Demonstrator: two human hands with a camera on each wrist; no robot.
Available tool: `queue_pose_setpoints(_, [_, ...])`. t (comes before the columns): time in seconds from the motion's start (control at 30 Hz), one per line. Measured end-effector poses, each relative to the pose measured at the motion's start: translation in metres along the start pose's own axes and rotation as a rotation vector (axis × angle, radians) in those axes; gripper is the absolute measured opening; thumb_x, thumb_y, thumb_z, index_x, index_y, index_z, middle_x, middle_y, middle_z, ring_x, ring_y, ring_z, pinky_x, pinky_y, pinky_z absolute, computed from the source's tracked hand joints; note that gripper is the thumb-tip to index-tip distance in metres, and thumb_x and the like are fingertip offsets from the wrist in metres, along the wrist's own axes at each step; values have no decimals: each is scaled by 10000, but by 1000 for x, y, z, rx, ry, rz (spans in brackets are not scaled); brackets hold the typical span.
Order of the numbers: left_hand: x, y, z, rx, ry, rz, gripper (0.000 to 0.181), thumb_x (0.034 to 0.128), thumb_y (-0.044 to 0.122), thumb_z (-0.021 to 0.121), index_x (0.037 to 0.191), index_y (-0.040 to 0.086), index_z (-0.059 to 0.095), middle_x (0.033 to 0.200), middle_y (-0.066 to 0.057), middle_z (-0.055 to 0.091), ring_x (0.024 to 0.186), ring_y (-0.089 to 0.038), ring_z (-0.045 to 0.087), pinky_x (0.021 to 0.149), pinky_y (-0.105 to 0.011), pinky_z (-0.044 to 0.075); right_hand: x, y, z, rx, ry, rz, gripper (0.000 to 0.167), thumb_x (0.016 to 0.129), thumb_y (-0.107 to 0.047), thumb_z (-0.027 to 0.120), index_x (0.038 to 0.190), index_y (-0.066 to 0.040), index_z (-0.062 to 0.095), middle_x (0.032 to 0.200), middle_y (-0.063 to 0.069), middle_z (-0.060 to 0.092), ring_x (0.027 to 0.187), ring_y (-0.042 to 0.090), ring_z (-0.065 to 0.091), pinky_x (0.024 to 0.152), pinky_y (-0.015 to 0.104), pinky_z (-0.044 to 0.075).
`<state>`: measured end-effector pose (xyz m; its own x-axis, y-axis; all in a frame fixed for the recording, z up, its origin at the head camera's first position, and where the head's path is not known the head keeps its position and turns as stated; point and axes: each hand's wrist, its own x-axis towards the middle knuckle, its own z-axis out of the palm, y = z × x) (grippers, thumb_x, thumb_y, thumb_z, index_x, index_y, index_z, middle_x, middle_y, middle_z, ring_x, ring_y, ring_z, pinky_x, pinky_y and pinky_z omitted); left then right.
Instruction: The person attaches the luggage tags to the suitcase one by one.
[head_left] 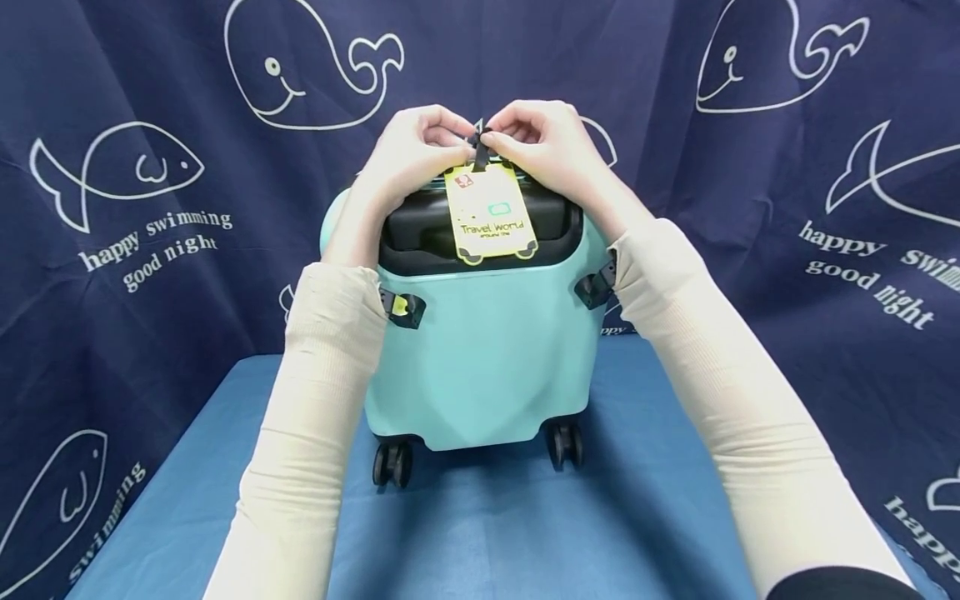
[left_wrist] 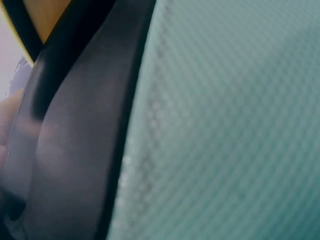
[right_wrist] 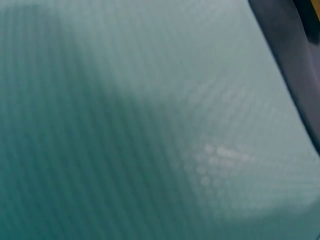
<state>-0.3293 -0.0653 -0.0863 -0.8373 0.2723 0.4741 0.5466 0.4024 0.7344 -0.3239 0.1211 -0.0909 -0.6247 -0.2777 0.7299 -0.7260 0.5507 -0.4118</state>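
Note:
A mint-green suitcase (head_left: 483, 358) with a black top panel stands upright in the head view. Against its black panel hangs a yellow luggage tag (head_left: 491, 212) printed "Travel World", on a black strap (head_left: 482, 154). My left hand (head_left: 416, 150) pinches the strap at the suitcase's top from the left. From the right, my right hand (head_left: 551, 146) pinches the same strap, thumb and fingertips close to the other hand's. The fingers partly cover the strap's upper end. Both wrist views show mostly the suitcase's textured green shell (left_wrist: 230, 125), close up.
Black wheels (head_left: 392, 463) carry the suitcase on a blue cloth-covered surface (head_left: 480, 533). Behind it hangs a dark blue curtain (head_left: 180, 50) with white whale and fish drawings. Each wrist wears a black strapped device (head_left: 405, 308) close to the suitcase.

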Motion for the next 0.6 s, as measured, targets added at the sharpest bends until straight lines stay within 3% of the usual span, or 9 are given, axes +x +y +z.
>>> queue_pose_setpoints(0.23, [-3,3,-1,17,-53,8,297,902,170,531,1178,118,631,968,33,649,870,-78,557,781,-183,405,-2,-1,2,-30,31,-22,218,879,-189,651,970,5,686,823,32,645,659,25,521,657,144,413])
queue_pose_setpoints(0.43, [-4,2,-2,27,-34,24,334,848,338,668,1127,153,660,909,34,666,846,-95,561,767,-189,396,-1,0,3,-74,39,-58,216,885,-183,639,982,4,687,851,65,641,679,21,501,674,135,402])
queue_pose_setpoints(0.6, [-3,2,-2,43,-23,25,337,824,343,697,1096,151,648,884,23,658,854,-107,569,778,-196,394,-1,0,2,-51,35,-59,215,881,-189,648,990,-9,692,851,46,645,676,22,513,666,134,403])
